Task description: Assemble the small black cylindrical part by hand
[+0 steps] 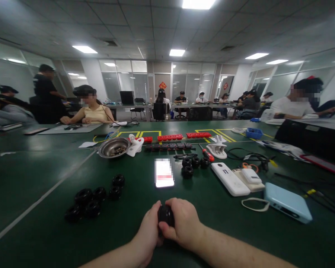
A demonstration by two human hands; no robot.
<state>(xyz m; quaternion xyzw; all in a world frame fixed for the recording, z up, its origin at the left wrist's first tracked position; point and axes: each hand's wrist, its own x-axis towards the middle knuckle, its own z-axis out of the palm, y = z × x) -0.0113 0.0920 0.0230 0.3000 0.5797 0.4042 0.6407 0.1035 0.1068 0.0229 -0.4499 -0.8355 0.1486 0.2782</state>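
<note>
A glossy black wheel-like part is clasped between my two hands, low in the middle of the view. My left hand closes on it from the left, its fingers mostly hidden behind the part. From the right, my right hand wraps around it with the thumb in front. Several similar black ring-shaped parts lie on the green tabletop to the left. Another cluster of them sits ahead and to the right. Just beyond my hands a phone lies with its screen lit.
Farther back are a metal bowl with small pieces, red strips, black strips, a red-handled screwdriver and white stands. On the right lie a white power bank, a light-blue box and cables. People sit at tables beyond.
</note>
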